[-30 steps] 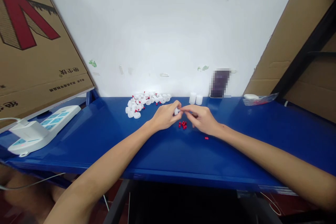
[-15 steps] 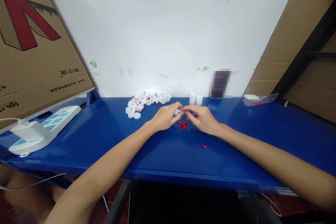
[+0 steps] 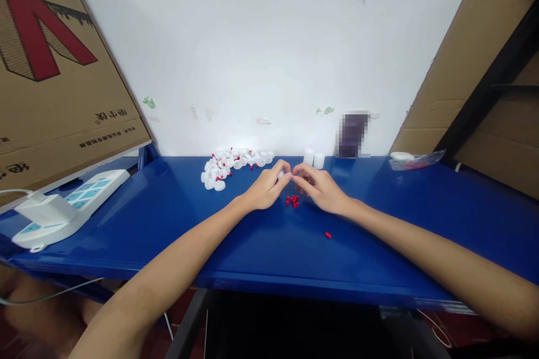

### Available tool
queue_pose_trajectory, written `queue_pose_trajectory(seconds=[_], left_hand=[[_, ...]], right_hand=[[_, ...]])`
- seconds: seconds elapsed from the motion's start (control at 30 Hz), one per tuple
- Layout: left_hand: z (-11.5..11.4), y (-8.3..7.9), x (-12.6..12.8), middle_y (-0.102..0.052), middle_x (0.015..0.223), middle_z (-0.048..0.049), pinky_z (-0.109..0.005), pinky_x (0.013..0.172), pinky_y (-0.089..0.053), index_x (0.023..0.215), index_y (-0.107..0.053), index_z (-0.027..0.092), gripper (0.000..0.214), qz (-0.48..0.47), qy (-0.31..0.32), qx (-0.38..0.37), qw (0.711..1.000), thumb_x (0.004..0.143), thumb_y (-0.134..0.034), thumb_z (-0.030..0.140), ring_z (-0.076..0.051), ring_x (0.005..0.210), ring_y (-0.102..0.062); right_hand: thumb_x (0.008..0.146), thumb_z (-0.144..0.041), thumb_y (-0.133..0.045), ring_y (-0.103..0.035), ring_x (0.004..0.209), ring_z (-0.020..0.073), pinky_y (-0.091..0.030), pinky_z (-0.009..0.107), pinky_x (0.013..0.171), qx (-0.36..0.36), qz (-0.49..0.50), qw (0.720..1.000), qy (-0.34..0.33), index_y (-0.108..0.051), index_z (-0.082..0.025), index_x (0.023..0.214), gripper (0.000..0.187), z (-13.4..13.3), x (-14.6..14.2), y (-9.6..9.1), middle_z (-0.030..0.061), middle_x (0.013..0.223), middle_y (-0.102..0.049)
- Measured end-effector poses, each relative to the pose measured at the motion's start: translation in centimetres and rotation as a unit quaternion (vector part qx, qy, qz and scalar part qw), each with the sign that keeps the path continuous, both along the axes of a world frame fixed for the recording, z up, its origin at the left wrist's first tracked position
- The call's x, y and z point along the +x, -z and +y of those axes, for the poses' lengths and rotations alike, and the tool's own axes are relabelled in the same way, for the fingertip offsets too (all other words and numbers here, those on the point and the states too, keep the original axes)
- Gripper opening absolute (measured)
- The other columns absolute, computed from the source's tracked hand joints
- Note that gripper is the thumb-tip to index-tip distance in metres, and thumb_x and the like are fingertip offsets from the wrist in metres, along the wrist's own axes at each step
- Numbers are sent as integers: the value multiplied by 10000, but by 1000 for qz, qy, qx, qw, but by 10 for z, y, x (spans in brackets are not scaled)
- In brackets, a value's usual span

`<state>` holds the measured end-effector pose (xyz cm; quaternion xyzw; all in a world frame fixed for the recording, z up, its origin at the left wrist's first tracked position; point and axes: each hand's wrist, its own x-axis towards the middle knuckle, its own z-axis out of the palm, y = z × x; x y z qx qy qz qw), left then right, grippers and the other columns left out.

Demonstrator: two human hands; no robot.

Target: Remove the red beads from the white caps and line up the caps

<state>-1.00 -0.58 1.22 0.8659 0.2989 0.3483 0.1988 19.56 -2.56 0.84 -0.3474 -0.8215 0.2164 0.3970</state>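
Note:
My left hand point(image 3: 268, 186) is closed around a small white cap point(image 3: 281, 175), which shows partly between thumb and forefinger. Meeting it at the fingertips is my right hand point(image 3: 319, 187), its thumb and fingers pinched together; what they grip, if anything, is too small to make out. Just below the hands lies a little cluster of small red pieces point(image 3: 292, 201) on the blue table. One more red piece point(image 3: 328, 235) sits apart, nearer the front edge. To the left is a heap of white caps point(image 3: 219, 171), several with red pieces on or among them.
Two white cylindrical containers point(image 3: 319, 161) stand behind my right hand. A pixelated dark object point(image 3: 352, 134) leans on the white wall. At the right lies a clear plastic bag point(image 3: 416, 161); at the left, a power strip point(image 3: 86, 202) with a white plug. Cardboard point(image 3: 63, 67) stands on the left.
Both hands stay together above the red pieces. My left fingers have turned slightly, hiding more of the white cap, and my right fingers have shifted a little. The heap looks the same.

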Motion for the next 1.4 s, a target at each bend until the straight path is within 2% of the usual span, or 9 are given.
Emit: queue_pose_trajectory(seconds=[0.33,0.47,0.63,0.73,0.8,0.93,1.17,1.27,1.4], left_hand=[[4,3,2,-513,711,50,-241,612,-434,1017,-406,221,359,-146,11,-85,986,1013,-341,574,-102,586,-537],[9,-5,1,-524,725,54,-240,590,-445,1178,-361,237,389,-214,3,-120,969,1008,-342,586,-98,557,-531],[22,-14,-9,-550,749,37,-258,608,-462,1381,-265,232,478,-236,-62,-115,963,1029,-247,555,-105,555,-534],[31,-10,-23,-556,753,21,-287,685,-476,1376,-330,207,457,-174,-141,-48,973,1033,-286,506,-134,650,-555],[37,-4,-33,-582,794,-7,-333,771,-480,1357,-402,195,423,-74,-197,22,977,1020,-354,444,-170,749,-571],[47,9,-44,-611,1069,-102,-437,966,-447,1255,-558,195,351,123,-232,126,957,964,-431,345,-264,1051,-558],[50,21,-42,-355,1530,-153,-605,1130,-292,1382,-521,219,459,244,-250,94,932,951,-450,360,-378,1450,-259],[52,24,-43,-402,1493,-153,-615,1155,-235,1377,-535,218,456,267,-246,70,929,956,-438,366,-389,1457,-240],[54,26,-44,-550,1243,-146,-563,1098,-329,1294,-587,209,406,274,-232,87,929,954,-425,360,-347,1294,-429]], right_hand=[[997,-421,-442,-583,809,180,-434,311,755,-21,-2,997,-72,-542,-209,859,273,21,-19,-30,19,841,-651],[999,-416,-413,-567,846,199,-419,361,859,13,-24,994,-108,-525,-219,824,286,37,-28,-54,24,818,-641],[904,-371,-498,-521,888,214,-416,384,885,63,3,998,-11,-570,-209,755,232,77,-16,-82,40,888,-537],[852,-306,-494,-509,862,208,-419,376,861,74,53,995,49,-554,-202,717,181,96,6,-87,42,862,-527],[850,-299,-474,-501,809,198,-428,355,789,69,82,990,94,-523,-203,693,191,103,23,-86,43,806,-528],[841,-295,-498,-510,690,165,-408,324,697,37,27,991,124,-563,-186,696,193,105,50,-89,39,754,-576],[851,-282,-483,-556,686,178,-360,305,635,37,-162,954,250,-634,-163,708,240,115,79,-91,72,740,-655],[847,-293,-479,-570,702,195,-354,304,634,18,-224,934,278,-673,-171,749,250,121,85,-84,70,726,-663],[852,-340,-481,-576,688,201,-342,297,601,-6,-286,913,290,-684,-183,756,275,122,84,-78,73,725,-670]])
